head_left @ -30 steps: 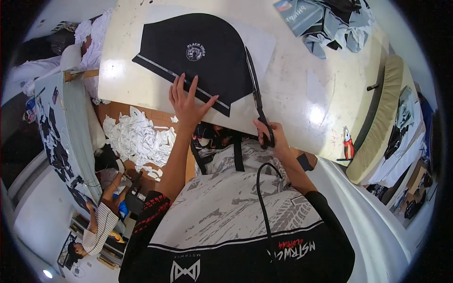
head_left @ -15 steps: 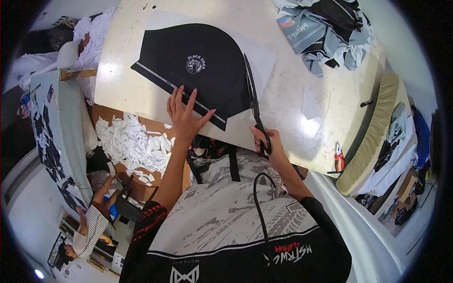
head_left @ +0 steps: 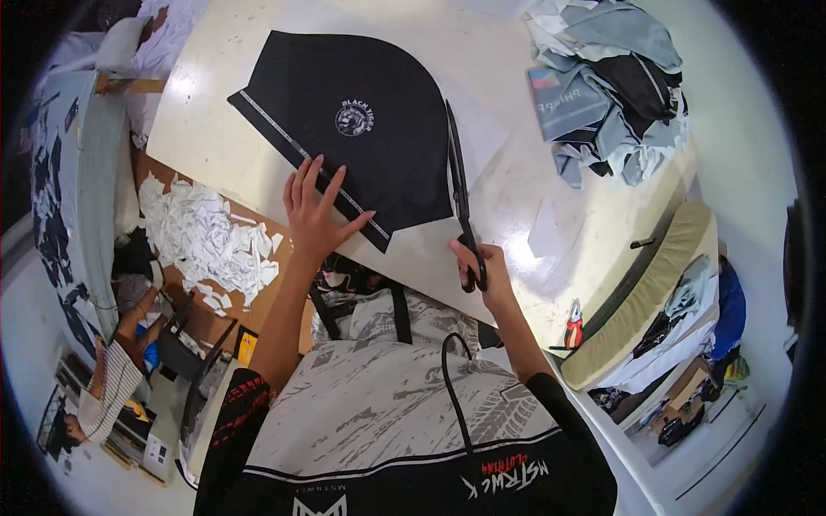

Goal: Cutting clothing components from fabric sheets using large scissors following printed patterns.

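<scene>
A black fabric panel [head_left: 391, 163] with a curved top, a round white emblem and a pale printed strip along its lower-left edge lies flat on the table. My left hand [head_left: 314, 211] is open, fingers spread and resting on the panel around that strip. My right hand [head_left: 489, 268] grips the handles of long black scissors [head_left: 459, 176]. Their blades point away from me and lie along the panel's right edge; whether they are cutting I cannot tell. White paper [head_left: 482, 138] shows beneath and beside the panel.
Grey and black garments [head_left: 611, 99] are heaped at the far right. Red-handled pliers [head_left: 574, 325] lie by a beige padded board [head_left: 650, 297] at the table's right side. White scraps [head_left: 202, 241] cover a lower brown surface at left. Another person [head_left: 112, 391] sits at the lower left.
The whole view has turned and shifted, moving the surroundings in the picture. My left hand stays on the panel, and the scissors stay at its right edge in my right hand.
</scene>
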`<action>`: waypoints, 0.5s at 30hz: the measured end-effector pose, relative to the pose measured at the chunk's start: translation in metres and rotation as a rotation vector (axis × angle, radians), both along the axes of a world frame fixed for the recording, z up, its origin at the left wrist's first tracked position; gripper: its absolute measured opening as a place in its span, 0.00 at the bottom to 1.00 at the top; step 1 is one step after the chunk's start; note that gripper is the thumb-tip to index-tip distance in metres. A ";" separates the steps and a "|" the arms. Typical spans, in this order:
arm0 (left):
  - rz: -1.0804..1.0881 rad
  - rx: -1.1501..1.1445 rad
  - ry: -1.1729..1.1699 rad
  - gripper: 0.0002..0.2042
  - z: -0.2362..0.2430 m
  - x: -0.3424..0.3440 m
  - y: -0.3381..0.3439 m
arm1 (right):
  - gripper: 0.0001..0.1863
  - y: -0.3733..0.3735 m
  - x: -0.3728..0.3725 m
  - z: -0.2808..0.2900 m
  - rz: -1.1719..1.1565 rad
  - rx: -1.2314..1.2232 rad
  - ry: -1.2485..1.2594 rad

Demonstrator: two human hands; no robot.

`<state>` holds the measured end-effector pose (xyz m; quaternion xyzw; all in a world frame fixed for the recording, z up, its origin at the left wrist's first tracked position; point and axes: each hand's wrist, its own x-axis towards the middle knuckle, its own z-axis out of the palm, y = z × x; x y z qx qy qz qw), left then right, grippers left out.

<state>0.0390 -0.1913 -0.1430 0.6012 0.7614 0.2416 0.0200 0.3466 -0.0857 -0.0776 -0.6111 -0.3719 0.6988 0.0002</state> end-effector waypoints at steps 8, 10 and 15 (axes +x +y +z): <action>0.013 -0.045 -0.007 0.42 0.006 -0.005 -0.001 | 0.26 0.032 -0.007 0.001 -0.054 -0.053 0.181; 0.010 -0.067 -0.015 0.42 0.007 -0.008 -0.001 | 0.26 0.040 -0.008 -0.001 0.021 -0.033 0.107; 0.023 -0.070 -0.026 0.42 0.009 -0.011 -0.001 | 0.25 0.052 0.003 -0.001 0.122 -0.047 0.033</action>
